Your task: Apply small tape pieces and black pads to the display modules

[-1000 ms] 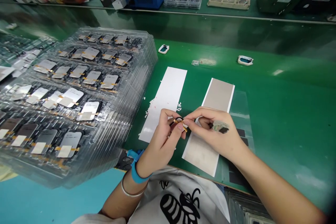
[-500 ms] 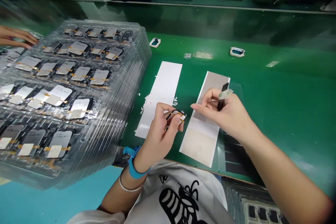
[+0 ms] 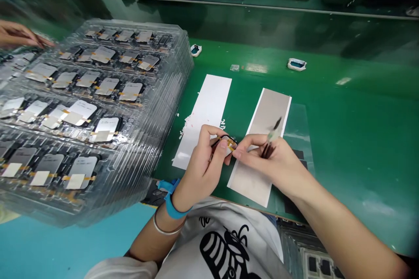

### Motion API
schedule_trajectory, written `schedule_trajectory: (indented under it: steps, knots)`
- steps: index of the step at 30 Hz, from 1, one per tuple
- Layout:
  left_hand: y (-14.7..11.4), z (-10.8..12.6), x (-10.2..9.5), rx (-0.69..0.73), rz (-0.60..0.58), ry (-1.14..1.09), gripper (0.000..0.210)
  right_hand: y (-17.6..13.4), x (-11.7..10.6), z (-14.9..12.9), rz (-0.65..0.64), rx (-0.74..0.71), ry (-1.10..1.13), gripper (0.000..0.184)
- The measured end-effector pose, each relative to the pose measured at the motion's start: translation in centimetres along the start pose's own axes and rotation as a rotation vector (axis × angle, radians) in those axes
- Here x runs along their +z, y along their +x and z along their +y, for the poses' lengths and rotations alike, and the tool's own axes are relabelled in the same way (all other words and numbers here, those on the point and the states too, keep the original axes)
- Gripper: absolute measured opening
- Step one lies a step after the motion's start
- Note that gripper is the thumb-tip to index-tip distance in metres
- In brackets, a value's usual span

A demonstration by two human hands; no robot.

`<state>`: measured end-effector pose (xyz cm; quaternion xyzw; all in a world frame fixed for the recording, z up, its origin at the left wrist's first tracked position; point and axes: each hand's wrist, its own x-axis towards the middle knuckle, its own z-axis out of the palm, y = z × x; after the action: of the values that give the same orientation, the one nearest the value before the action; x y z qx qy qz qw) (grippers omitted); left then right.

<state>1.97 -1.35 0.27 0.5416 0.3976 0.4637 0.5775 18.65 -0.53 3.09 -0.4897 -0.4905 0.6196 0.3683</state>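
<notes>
The head camera looks down on a green bench (image 3: pixel 343 139) where the left hand (image 3: pixel 199 170) pinches a small dark part with an orange flex strip (image 3: pixel 225 141) between thumb and fingers, holding it just above the bench between two paper strips. The right hand (image 3: pixel 278 165) is closed around a thin dark tool (image 3: pixel 271 139), whose blurred end sticks up past the knuckles, while its forefinger reaches across to touch the small part. The white strip (image 3: pixel 206 113) lies to the left of the hands, with tiny white scraps scattered along its edge; the grey strip (image 3: pixel 271 109) lies under and beyond the right hand. A tall stack of clear plastic trays (image 3: pixel 157 109), its top layer filled with flat grey pieces taped in orange, stands on the left, close to the left forearm. A blue wristband (image 3: pixel 170 205) circles the left wrist. Another person's hand (image 3: pixel 19 37) rests at the far left edge beside the trays.
</notes>
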Motion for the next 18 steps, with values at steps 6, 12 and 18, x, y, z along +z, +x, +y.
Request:
schedule_trajectory:
  steps: [6, 12, 18]
  knots:
    - [-0.1, -0.2, -0.5, 0.055, -0.125, -0.011, 0.006, 0.2, -2.0, -0.9, -0.029, -0.029, -0.047, 0.036]
    - [-0.4, -0.5, -0.7, 0.067, -0.191, 0.003, 0.008, 0.4, -2.3, -0.5, -0.083, -0.064, -0.203, 0.024]
    - [-0.4, -0.5, -0.9, 0.04, -0.229, 0.108, 0.011, 0.4, -1.6, -0.1, -0.102, -0.059, -0.173, 0.019]
